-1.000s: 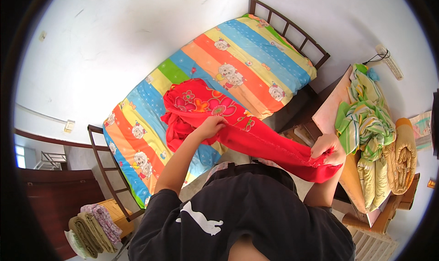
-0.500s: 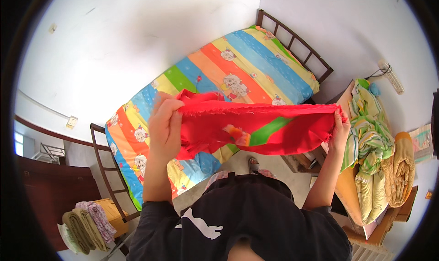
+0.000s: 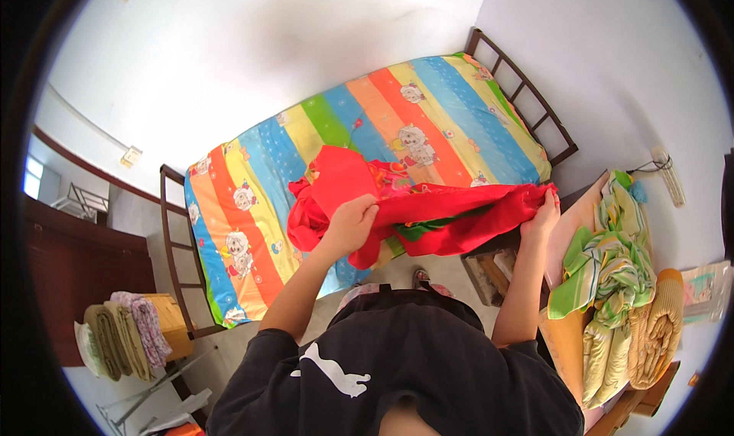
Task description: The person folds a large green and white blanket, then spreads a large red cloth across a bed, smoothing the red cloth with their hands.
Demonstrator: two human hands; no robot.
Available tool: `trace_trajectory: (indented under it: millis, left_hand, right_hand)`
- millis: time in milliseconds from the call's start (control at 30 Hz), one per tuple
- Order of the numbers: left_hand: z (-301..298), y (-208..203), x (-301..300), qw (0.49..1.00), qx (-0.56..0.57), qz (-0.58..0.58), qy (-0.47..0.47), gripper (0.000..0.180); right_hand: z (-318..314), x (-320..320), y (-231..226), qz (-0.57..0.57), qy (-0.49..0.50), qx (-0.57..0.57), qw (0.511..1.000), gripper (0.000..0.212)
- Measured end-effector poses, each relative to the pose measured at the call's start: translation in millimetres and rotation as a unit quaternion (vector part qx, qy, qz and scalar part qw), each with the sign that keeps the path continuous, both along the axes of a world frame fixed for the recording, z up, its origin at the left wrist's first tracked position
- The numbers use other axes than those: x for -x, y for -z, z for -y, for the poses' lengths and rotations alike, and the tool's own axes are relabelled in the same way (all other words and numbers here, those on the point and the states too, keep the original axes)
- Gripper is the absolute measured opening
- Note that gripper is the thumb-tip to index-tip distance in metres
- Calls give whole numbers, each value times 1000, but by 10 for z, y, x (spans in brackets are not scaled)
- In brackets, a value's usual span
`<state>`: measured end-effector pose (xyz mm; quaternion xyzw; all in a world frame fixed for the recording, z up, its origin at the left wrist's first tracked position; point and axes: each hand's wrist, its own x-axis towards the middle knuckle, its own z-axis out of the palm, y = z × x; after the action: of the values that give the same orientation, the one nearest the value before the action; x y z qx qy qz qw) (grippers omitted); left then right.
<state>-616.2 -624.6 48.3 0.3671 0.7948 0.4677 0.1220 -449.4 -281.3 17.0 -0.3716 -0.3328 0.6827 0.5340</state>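
Observation:
A red cloth with green and floral print hangs in folds in front of me, stretched between both hands. My left hand is closed on its upper edge near the middle, with fabric bunched beyond it. At the cloth's right end, my right hand grips a corner. The bunched left part lies over, or just above, a bed with a striped cartoon-print sheet; whether it touches cannot be told.
The bed has brown metal end rails. On the right, a desk bears a heap of green striped cloth and a rolled tan mat. Folded blankets sit on a wooden stool at the left.
My left hand has moved right and down along the cloth, nearer my right hand. The left part of the cloth has bunched up toward the bed. My right hand has shifted slightly left and down.

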Motion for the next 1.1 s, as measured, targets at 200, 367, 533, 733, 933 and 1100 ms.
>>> trace_trajectory:
  millis: [200, 367, 533, 733, 933, 1100]
  left_hand:
    - [-113, 99, -363, 1000, 20, -12, 17, 13]
    - [-113, 159, -592, 998, -15, 2, 59, 10]
    - [-38, 213, -661, 994, -77, 11, 77, 8]
    - [-14, 157, -663, 990, -32, -28, 136, 9]
    - [-27, 188, -673, 968, -180, 91, 146, 30]
    - [-111, 692, -620, 973, -233, 8, 9, 42]
  right_hand:
    - [1652, 349, -762, 301, -521, -407, 687, 56]
    - [1694, 334, -499, 424, -571, -395, 581, 33]
    - [1859, 276, -617, 409, -579, -365, 604, 31]
    - [1929, 176, -525, 364, -552, -437, 609, 23]
    - [1798, -17, -616, 337, -576, -277, 691, 10]
    - [1684, -144, -1033, 276, -524, -238, 770, 12]
